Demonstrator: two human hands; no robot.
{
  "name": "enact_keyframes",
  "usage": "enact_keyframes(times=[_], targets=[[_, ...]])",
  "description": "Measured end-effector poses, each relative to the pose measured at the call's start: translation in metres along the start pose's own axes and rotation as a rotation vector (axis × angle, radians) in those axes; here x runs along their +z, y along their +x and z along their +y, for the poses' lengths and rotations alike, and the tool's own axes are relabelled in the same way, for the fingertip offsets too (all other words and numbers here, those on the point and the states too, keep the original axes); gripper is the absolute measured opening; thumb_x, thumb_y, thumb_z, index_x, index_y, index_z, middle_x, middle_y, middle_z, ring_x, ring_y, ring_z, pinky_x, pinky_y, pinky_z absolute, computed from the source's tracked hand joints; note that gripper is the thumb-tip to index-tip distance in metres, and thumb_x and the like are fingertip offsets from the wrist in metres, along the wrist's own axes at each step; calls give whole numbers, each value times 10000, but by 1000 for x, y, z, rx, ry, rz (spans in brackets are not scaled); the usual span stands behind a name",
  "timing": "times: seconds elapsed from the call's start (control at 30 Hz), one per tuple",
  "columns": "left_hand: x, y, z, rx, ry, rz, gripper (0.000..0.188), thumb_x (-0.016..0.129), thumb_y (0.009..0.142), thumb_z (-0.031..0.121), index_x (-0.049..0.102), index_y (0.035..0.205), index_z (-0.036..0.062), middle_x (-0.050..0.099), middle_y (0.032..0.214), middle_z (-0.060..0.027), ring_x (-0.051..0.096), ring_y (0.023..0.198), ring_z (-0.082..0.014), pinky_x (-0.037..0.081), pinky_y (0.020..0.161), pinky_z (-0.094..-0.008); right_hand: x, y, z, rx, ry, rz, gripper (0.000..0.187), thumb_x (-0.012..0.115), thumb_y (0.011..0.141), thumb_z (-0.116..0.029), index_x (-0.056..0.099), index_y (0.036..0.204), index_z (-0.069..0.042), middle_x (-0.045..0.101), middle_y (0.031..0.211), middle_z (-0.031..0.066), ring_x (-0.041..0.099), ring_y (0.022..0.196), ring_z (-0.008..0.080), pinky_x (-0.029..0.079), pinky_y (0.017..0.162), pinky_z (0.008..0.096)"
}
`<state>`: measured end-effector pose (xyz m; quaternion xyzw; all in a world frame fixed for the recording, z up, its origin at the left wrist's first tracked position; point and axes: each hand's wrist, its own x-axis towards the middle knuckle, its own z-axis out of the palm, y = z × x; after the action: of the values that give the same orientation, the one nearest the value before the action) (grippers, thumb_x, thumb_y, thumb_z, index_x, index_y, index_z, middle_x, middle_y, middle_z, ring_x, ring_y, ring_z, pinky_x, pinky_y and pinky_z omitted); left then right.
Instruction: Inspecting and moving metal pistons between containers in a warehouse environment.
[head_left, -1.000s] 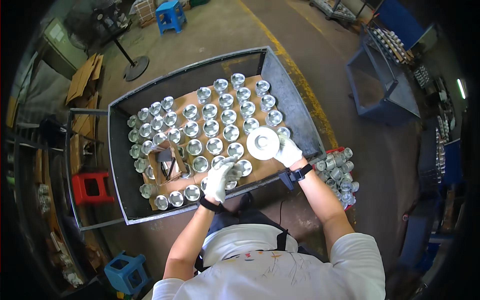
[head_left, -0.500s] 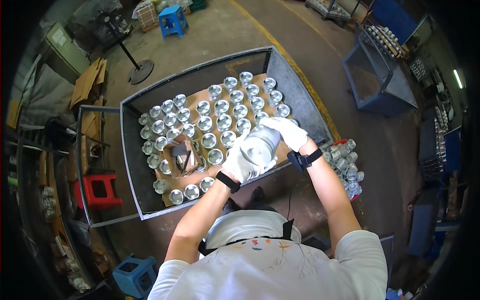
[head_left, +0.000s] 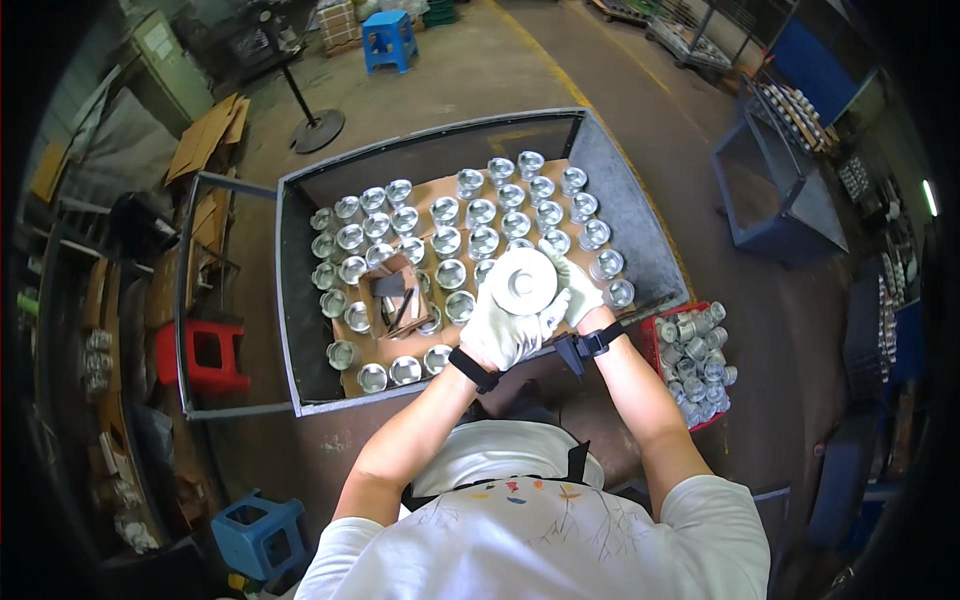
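Note:
Both my hands, in white gloves, hold a silvery metal piston [head_left: 524, 281] above the near side of a metal bin, its round end with a raised centre facing up. My left hand [head_left: 500, 335] cups it from the left and below, with its fingers wrapped round the side. On the right, my right hand [head_left: 576, 287] is closed against its other side. Rows of similar pistons [head_left: 447, 241] stand on brown cardboard [head_left: 380, 350] inside the bin. A small open carton [head_left: 400, 298] with dark, slim tools sits among them.
The grey bin's rim [head_left: 640, 190] surrounds the rows. At its right stands a red crate [head_left: 655, 345] heaped with loose metal parts. A red stool [head_left: 208, 357] and a blue stool [head_left: 262, 535] are at the left. A fan stand [head_left: 318, 130] and a grey cart [head_left: 770, 190] stand farther off.
The piston has been turned so its round end faces up toward me. My right hand has moved down along its right side. The whole view has shifted a little.

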<state>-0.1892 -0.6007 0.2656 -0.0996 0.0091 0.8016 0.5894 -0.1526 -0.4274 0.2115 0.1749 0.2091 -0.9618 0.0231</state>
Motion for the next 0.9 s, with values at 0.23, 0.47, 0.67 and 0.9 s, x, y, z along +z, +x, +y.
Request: enact_keyframes(times=[0.23, 0.47, 0.67, 0.9], targets=[[-2, -18, 6, 187, 76, -97, 370, 391, 1046, 312, 515, 1275, 50, 613, 1250, -111, 601, 1122, -260, 542, 947, -447, 18, 14, 17, 105, -79, -77, 316, 522, 1023, -298, 606, 1211, -58, 683, 1127, 73, 641, 1011, 172, 529, 898, 321], [23, -43, -11, 540, 778, -59, 404, 465, 1026, 397, 506, 1280, 85, 574, 1298, -72, 566, 1164, -245, 527, 968, -458, 14, 14, 38, 113, 96, -304, 433, 447, 1041, -360, 576, 1272, -17, 638, 1251, 132, 607, 1140, 246, 471, 1030, 397], [-1, -41, -1, 309, 122, 140, 451, 455, 1019, 412, 504, 1343, 102, 563, 1324, -114, 574, 1176, -290, 533, 968, -491, 27, 12, 22, 100, -72, -222, 479, 534, 1006, -376, 556, 1310, -6, 624, 1270, 147, 610, 1135, 263, 467, 1025, 426], [-40, -65, -11, 823, 275, 295, 518, 547, 983, 369, 455, 1390, 62, 563, 1327, -123, 577, 1191, -279, 487, 1004, -440, 38, 25, 48, -128, -699, -283, 355, 616, 975, -292, 645, 1181, -5, 664, 1118, 43, 600, 1030, 151, 465, 925, 305]])
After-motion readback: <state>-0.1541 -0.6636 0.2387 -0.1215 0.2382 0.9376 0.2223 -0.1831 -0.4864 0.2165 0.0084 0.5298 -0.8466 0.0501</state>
